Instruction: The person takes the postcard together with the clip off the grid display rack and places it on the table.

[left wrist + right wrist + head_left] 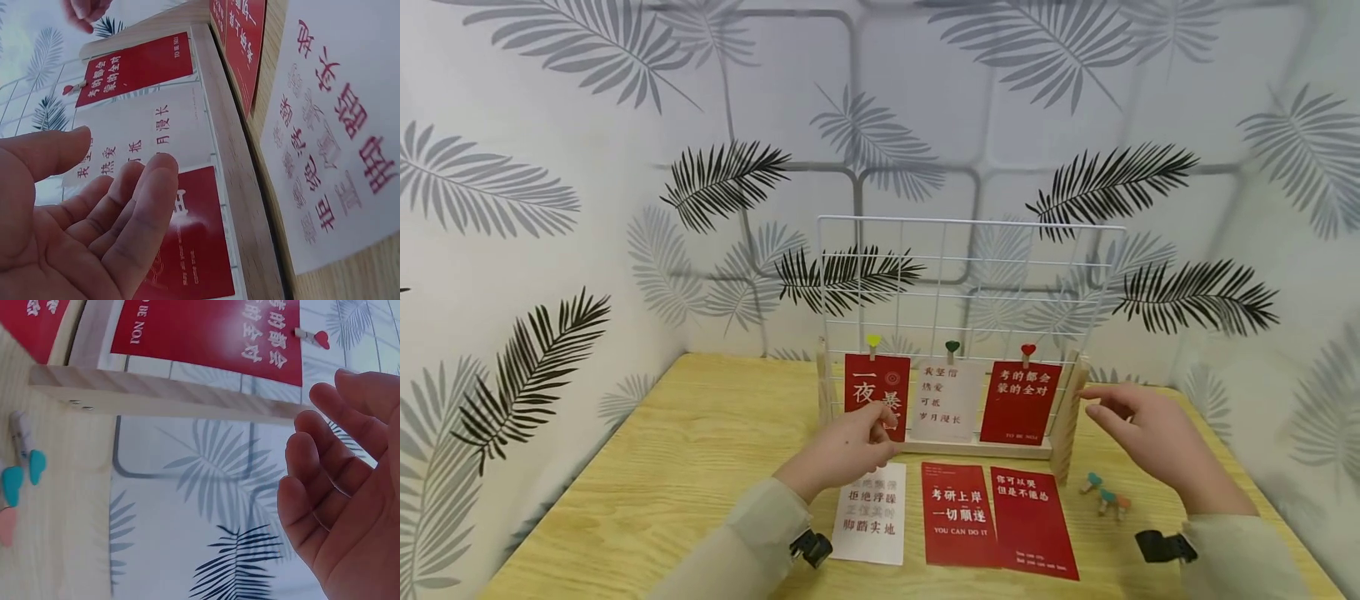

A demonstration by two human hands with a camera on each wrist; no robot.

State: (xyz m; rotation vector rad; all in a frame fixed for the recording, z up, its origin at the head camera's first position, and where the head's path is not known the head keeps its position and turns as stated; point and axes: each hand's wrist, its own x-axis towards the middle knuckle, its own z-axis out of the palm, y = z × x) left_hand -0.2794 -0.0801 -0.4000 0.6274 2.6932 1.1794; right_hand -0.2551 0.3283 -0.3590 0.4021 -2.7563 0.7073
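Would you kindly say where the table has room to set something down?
Left of the white wire grid rack, the yellow wood-grain table is bare out to its left edge, behind the pale left sleeve. Before the rack it's crowded: a white printed card, two red cards, and, at right, teal and coral heart clips.

Pale back wall (pixel 917 92) bears gray and black leaves (pixel 726 185) at 12 o'clock; matching side wall (pixel 497 250) stands at 9; yellow wood-grain tabletop (pixel 700 433) at 6.
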